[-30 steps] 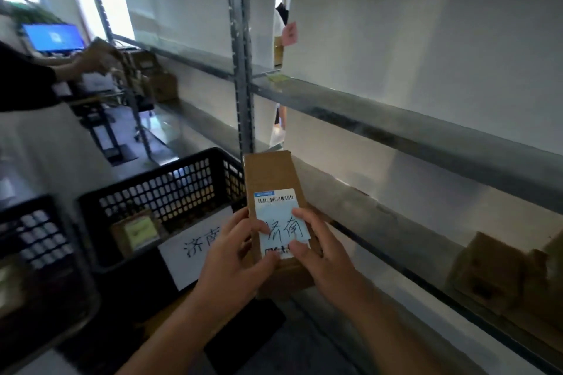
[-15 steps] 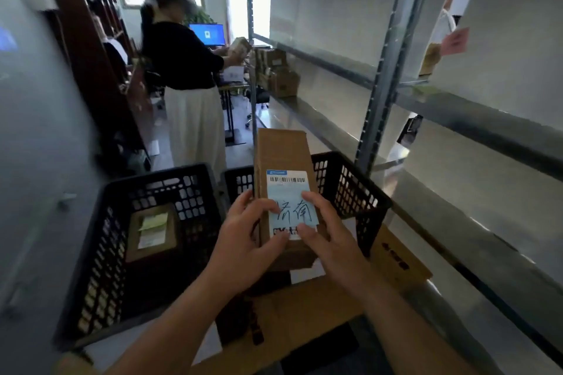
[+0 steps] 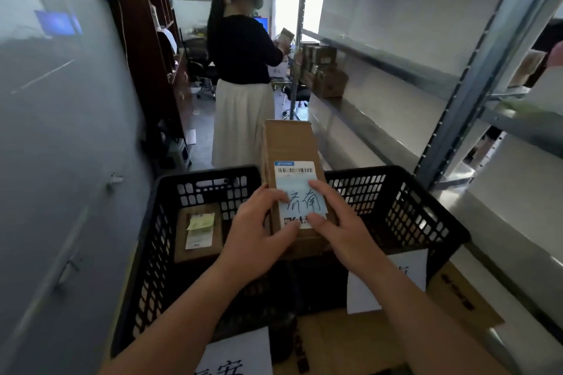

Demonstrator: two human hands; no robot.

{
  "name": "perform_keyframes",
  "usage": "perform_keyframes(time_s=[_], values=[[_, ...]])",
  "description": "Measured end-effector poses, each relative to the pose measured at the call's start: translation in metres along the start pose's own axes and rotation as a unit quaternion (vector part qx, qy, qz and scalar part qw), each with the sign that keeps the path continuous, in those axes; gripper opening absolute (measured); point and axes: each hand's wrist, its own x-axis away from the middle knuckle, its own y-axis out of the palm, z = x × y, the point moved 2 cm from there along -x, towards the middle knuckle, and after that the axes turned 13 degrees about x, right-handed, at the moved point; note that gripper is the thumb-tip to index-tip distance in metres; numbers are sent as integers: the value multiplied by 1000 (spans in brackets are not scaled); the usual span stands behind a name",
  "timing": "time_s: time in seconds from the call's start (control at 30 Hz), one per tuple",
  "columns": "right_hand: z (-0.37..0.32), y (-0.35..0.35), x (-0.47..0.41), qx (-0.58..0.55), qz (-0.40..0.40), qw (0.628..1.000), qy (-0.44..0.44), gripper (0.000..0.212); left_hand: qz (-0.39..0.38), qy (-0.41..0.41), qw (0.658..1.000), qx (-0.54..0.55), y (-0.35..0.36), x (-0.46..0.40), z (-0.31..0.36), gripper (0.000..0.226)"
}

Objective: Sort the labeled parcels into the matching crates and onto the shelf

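I hold a long brown cardboard parcel (image 3: 289, 149) with a white and blue handwritten label, between two black plastic crates. My left hand (image 3: 259, 237) grips its near left side, thumb on the label. My right hand (image 3: 338, 228) grips the near right side, thumb and forefinger on the label. The left crate (image 3: 158, 240) holds a flat brown parcel (image 3: 198, 231) with a yellow note. The right crate (image 3: 426, 216) is partly hidden by the parcel and my hands. Each crate carries a white paper sign on its near wall, the left sign (image 3: 237, 353) and the right sign (image 3: 393, 280).
A metal shelf rack (image 3: 475, 76) runs along the right, with several brown boxes (image 3: 326, 76) at its far end. A person in a black top and white skirt (image 3: 243, 76) stands ahead in the aisle. A grey wall (image 3: 61, 161) closes the left. Flat cardboard (image 3: 463, 298) lies under the crates.
My view has swung left from the shelf toward the two crates and the aisle. The parcel stays gripped in both hands, now held over the gap between the crates.
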Motion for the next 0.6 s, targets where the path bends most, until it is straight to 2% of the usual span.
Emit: perform_keyframes(time_s=[0.33,0.5,0.6], values=[[84,-108,-29,73,25,996,36,54,-42,-38,997,56,122,-62,-39,33],[147,-151,-45,70,-2,995,67,56,-46,-100,994,13,187,-82,-77,35],[189,-170,-54,83,-35,991,96,56,-60,-141,988,22,219,-87,-105,36]])
